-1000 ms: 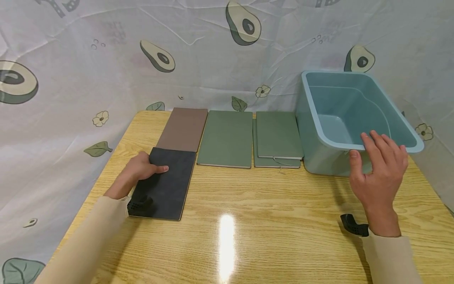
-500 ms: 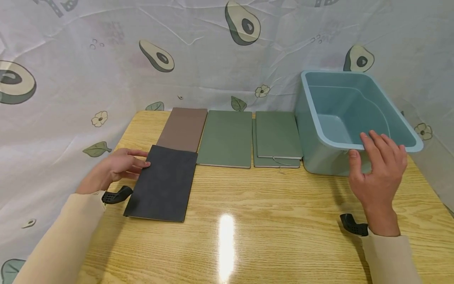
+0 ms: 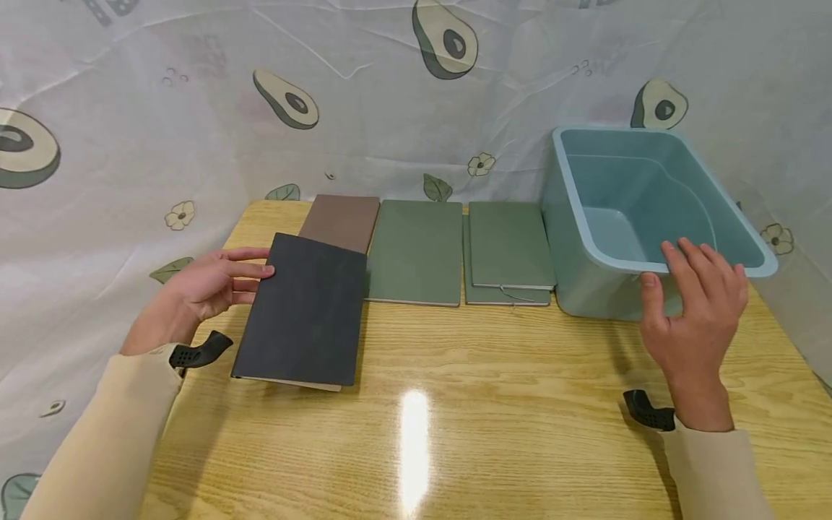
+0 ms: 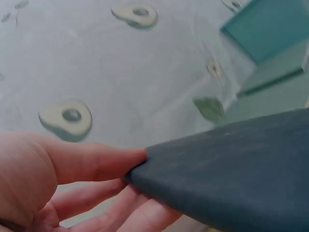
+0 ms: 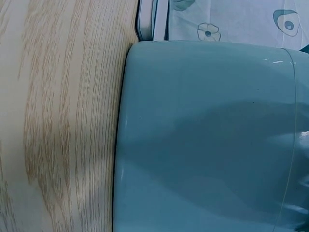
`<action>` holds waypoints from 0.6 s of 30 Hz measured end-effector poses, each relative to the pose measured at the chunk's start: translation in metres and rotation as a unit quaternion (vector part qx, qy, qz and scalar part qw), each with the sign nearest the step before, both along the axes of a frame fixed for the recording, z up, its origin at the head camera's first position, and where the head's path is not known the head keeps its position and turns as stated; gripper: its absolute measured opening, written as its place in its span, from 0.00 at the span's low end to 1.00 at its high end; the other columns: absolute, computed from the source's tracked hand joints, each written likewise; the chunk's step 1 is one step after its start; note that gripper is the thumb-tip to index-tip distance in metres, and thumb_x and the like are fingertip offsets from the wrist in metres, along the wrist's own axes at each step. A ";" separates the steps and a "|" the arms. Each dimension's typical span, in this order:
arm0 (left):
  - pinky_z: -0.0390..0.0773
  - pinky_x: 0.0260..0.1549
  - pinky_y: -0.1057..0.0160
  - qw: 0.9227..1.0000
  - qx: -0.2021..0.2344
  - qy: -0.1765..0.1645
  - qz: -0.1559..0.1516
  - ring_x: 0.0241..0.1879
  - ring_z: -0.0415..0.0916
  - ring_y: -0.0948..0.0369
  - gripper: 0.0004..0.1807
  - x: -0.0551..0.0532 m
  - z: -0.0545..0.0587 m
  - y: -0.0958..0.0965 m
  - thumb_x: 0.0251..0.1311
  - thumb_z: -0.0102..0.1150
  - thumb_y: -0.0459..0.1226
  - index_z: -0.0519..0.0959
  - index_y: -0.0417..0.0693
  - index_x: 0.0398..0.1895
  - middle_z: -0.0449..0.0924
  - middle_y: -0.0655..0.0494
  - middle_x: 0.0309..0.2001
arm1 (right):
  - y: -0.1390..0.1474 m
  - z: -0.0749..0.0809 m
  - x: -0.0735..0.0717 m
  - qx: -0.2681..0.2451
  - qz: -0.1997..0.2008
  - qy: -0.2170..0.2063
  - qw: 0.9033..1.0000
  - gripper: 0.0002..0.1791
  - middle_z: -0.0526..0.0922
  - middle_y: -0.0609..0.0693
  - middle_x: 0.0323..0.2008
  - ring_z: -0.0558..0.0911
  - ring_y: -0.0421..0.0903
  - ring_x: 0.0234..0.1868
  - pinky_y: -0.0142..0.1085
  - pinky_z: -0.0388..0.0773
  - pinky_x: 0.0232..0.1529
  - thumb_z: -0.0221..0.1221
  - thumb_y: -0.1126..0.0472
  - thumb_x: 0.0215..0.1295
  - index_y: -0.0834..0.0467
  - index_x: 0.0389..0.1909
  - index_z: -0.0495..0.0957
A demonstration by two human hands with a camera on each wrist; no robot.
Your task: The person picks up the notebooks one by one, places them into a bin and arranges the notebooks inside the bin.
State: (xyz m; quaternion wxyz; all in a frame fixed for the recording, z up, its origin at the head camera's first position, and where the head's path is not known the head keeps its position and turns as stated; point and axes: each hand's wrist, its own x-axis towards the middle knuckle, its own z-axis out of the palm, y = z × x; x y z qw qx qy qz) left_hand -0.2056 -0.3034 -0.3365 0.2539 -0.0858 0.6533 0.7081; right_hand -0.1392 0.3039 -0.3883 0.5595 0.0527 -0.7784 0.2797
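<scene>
Bench, wood-topped, with bin at far right corner. Black book near left edge, tilted, near side raised off bench. Along far edge, left of bin: large green book, then lower green book with smaller green book on top; brown book by far left corner, partly behind black book in head view. Left hand pinching black book's left side, thumb above, fingers below. Right hand with fingers fairly straight, slightly apart, over bin's near rim, thumb outside.
</scene>
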 end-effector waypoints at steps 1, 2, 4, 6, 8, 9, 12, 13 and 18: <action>0.91 0.37 0.60 1.000 0.008 0.002 0.006 0.38 0.93 0.58 0.21 -0.001 0.004 0.003 0.77 0.56 0.29 0.71 0.54 0.69 0.91 0.58 0.43 | 0.000 0.001 0.000 0.001 0.000 0.000 1.000 0.32 0.87 0.67 0.56 0.79 0.67 0.65 0.68 0.56 0.78 0.59 0.36 0.75 0.61 0.56 0.88; 0.91 0.37 0.61 1.000 0.013 0.004 0.013 0.37 0.92 0.58 0.26 -0.003 0.009 0.005 0.78 0.56 0.30 0.67 0.53 0.74 0.91 0.59 0.43 | 0.000 0.001 -0.001 0.002 0.000 -0.002 1.000 0.32 0.87 0.67 0.56 0.79 0.67 0.65 0.68 0.56 0.78 0.59 0.36 0.75 0.61 0.56 0.88; 0.90 0.36 0.62 0.999 0.024 0.005 0.030 0.36 0.92 0.59 0.36 -0.006 0.018 0.011 0.78 0.56 0.30 0.57 0.54 0.84 0.90 0.60 0.43 | -0.001 0.001 0.000 0.001 0.000 -0.003 1.000 0.32 0.87 0.67 0.56 0.79 0.67 0.66 0.68 0.55 0.78 0.59 0.36 0.75 0.61 0.56 0.88; 0.90 0.35 0.63 0.998 0.041 0.006 0.050 0.35 0.92 0.60 0.43 -0.010 0.027 0.017 0.77 0.56 0.29 0.47 0.53 0.88 0.89 0.60 0.42 | -0.001 0.001 0.000 -0.001 0.000 -0.003 1.000 0.32 0.87 0.67 0.56 0.79 0.67 0.66 0.68 0.55 0.78 0.59 0.36 0.75 0.61 0.56 0.88; 0.90 0.35 0.64 0.995 0.061 0.009 0.072 0.34 0.91 0.61 0.46 -0.014 0.034 0.024 0.76 0.57 0.29 0.44 0.54 0.89 0.88 0.61 0.42 | -0.001 0.000 0.000 -0.001 -0.001 -0.003 1.000 0.32 0.87 0.67 0.56 0.79 0.68 0.65 0.68 0.55 0.78 0.59 0.36 0.75 0.61 0.56 0.88; 0.90 0.35 0.64 0.994 0.070 0.011 0.085 0.34 0.91 0.61 0.47 -0.015 0.037 0.028 0.76 0.58 0.29 0.45 0.55 0.89 0.88 0.61 0.42 | -0.001 0.000 0.000 0.000 -0.001 -0.002 1.000 0.32 0.87 0.67 0.56 0.79 0.67 0.65 0.68 0.55 0.78 0.59 0.36 0.75 0.61 0.56 0.88; 0.90 0.36 0.65 0.990 0.087 0.018 0.113 0.36 0.90 0.62 0.48 -0.022 0.045 0.041 0.74 0.61 0.30 0.47 0.60 0.88 0.87 0.62 0.43 | 0.000 0.000 0.000 0.001 0.000 0.001 1.000 0.32 0.87 0.66 0.56 0.79 0.68 0.65 0.68 0.55 0.78 0.59 0.36 0.75 0.61 0.56 0.88; 0.89 0.37 0.65 0.989 0.088 0.020 0.119 0.37 0.90 0.63 0.48 -0.024 0.048 0.045 0.74 0.62 0.31 0.48 0.61 0.88 0.86 0.62 0.43 | 0.000 -0.001 -0.001 0.001 0.000 0.002 1.000 0.32 0.87 0.66 0.56 0.79 0.68 0.65 0.68 0.55 0.78 0.59 0.36 0.75 0.61 0.56 0.88; 0.89 0.39 0.64 0.981 0.131 0.008 0.146 0.39 0.89 0.62 0.47 -0.034 0.059 0.063 0.73 0.63 0.31 0.52 0.67 0.87 0.87 0.61 0.41 | 0.002 -0.002 -0.001 0.002 0.001 0.000 1.000 0.32 0.87 0.66 0.57 0.79 0.67 0.65 0.68 0.55 0.78 0.59 0.36 0.75 0.60 0.56 0.88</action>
